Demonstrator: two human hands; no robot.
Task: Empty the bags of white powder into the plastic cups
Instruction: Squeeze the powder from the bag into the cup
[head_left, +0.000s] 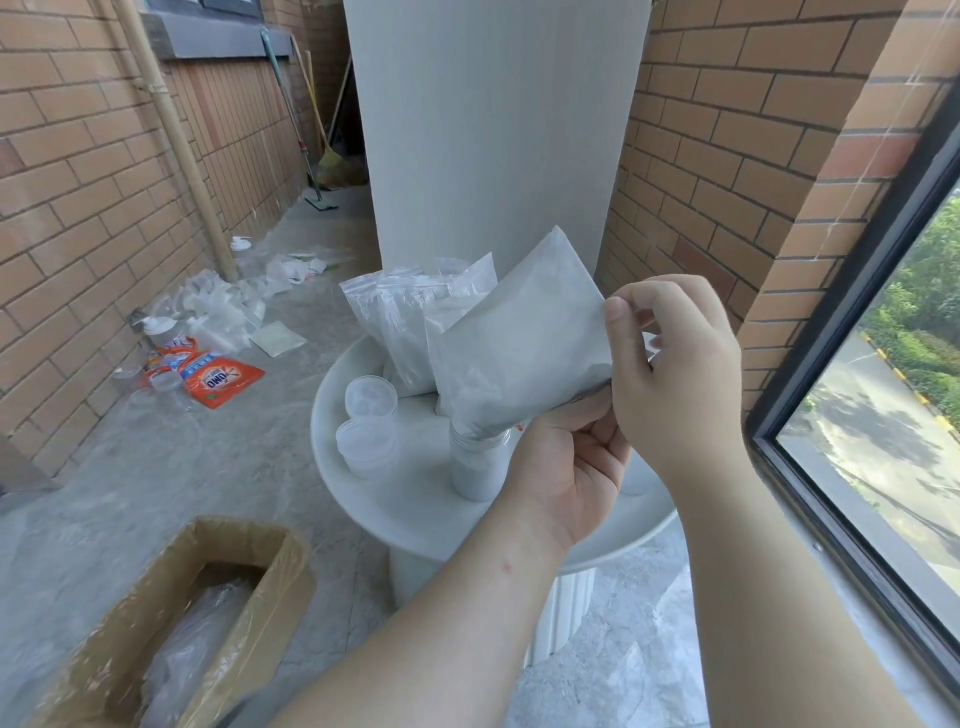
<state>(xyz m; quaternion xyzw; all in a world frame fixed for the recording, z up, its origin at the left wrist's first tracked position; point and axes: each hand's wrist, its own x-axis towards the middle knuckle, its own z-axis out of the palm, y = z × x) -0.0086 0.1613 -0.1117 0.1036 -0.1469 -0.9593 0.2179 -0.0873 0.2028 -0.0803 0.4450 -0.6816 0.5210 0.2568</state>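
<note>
Our tilted frosted bag of white powder (519, 343) hides the clear plastic cup (475, 470) at its mouth; left hand (566, 467) and right hand (680, 374) pinch the bag.

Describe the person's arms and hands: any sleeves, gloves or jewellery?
Both bare. The left hand and right hand wear no gloves or visible rings; the right thumbnail is short and plain. The left forearm and right forearm show no sleeve, watch or bracelet in frame.
</note>
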